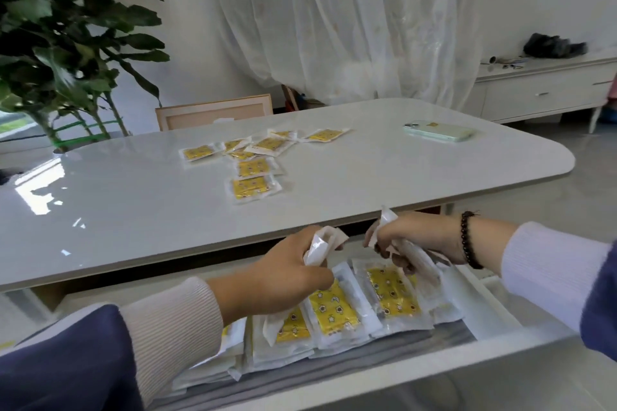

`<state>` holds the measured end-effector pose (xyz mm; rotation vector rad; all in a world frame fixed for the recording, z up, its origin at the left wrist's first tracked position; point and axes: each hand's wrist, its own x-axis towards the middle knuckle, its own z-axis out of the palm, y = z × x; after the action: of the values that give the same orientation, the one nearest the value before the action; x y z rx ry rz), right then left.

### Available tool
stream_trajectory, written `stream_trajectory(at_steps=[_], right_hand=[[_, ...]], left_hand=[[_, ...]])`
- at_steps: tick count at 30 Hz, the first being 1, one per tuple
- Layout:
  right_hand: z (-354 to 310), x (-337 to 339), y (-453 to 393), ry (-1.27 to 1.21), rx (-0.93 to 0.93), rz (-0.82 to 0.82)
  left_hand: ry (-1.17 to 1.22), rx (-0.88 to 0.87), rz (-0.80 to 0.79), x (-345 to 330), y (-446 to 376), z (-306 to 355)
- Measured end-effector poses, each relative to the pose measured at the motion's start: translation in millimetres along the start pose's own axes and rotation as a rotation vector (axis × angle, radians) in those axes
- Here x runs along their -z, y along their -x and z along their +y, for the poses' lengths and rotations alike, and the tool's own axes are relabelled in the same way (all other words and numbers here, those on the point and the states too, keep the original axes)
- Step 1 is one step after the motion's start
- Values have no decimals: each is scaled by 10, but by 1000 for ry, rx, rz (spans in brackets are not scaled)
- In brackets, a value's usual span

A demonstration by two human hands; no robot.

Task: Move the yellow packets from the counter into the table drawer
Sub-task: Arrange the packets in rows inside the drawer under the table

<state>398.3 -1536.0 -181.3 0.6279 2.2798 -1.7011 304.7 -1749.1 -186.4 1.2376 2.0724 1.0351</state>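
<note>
- Lying in two groups, the flat yellow-printed packets in clear plastic wrap: one scattered cluster [248,160] on the glossy white bench [133,210] toward its far middle, and one overlapping row [337,314] inside the pulled-out white drawer [400,364] under the bench's near edge.
- Bench cluster: about eight packets, some overlapping, the two nearest lying one just behind the other.
- Drawer row: packets leaning on one another over a grey liner [334,367], yellow faces with small star and round prints turned up.
- Left hand [290,274]: fingers curled round a crumpled white-edged packet [322,248], held above the drawer row, just below the bench edge.
- Right hand [410,240]: fingers curled round another packet [389,220], its clear corner sticking up past the thumb; fingertips close to, perhaps touching, a packet in the drawer; contact cannot be told.
- Both hands near each other but apart, over the open drawer.
- Wrists and arms: ribbed white cuffs under blue sleeves [66,360]; a dark beaded bracelet [469,240] on the right wrist.
- Pale green phone [439,132], face down, on the far right of the bench, well apart from the packets.
- Light wooden chair back [213,112] behind the bench's far edge.
- Large-leaved green plant [66,27] at far left.
- Sheer white curtain [350,17] across the back.
- Low white sideboard [547,90] at right, with a dark bundle [554,45] on top.
</note>
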Motion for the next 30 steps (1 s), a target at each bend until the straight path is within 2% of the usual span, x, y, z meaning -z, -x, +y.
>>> stream_trajectory(at_steps=[3,6,11,17,19,21,24,26,28,30], right_hand=[[144,57,-121,179,-123,240],[289,48,-227,409,-178,391],[475,-21,-297,560,-160,429],[542,-143,-256,861,-92,458],[519,-141,-232,924,-63,480],[492,-134,-198,996,-30,494],[453,-135,-157,1127,8,504],[424,-128,-142,1218,20,527],[412,-111,-143,1243,30,546],[424,-96,-148,1198,32,515]], left_hand=[[-35,98,-25,-157,-95,-35],[-41,187,-64,-282,-172,-48],[22,383,-126,-442,-273,-69],[469,539,-216,-487,-378,-239],[552,555,-249,-463,-386,-255],[571,566,-189,-460,-431,-271],[489,608,-28,-503,-533,-279],[351,637,80,-557,-566,-262],[72,655,122,-654,-580,-246],[-231,571,175,-774,-564,-216]])
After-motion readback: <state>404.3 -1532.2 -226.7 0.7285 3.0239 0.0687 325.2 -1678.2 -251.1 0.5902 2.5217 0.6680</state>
